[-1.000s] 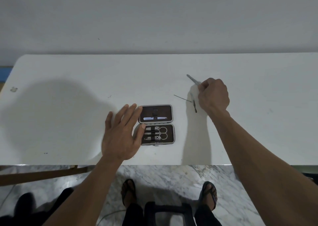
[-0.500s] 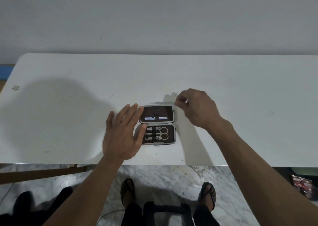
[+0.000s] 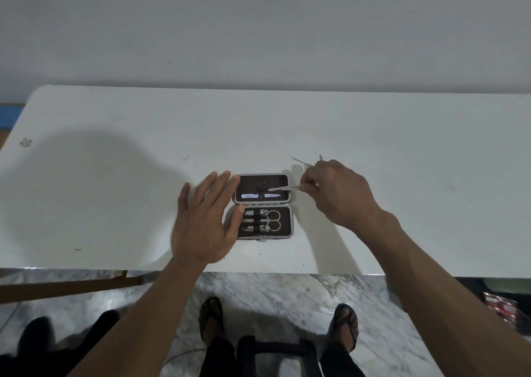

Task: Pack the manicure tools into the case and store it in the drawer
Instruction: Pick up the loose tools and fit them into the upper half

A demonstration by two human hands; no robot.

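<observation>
A small brown manicure case [image 3: 289,221] with a grey rim lies open on the white table [image 3: 115,193]. Its near half holds scissors [image 3: 273,221] and two nail clippers under straps; the far half holds a white file [image 3: 260,195]. My left hand [image 3: 205,221] lies flat against the case's left edge, fingers spread. My right hand [image 3: 337,193] pinches a thin metal tool [image 3: 280,189] whose tip points left over the far half of the case. A thin needle-like tool [image 3: 301,161] lies on the table just behind my right hand.
The table's near edge runs just below the case, with marble floor, my sandalled feet and a dark stool [image 3: 275,353] beneath. A wall stands behind the table. A red packet [image 3: 500,307] lies on the floor at the right.
My right hand picked up a metal tool from the table right of the case and carried it left, over the case's far half. My left hand stayed flat beside the case.
</observation>
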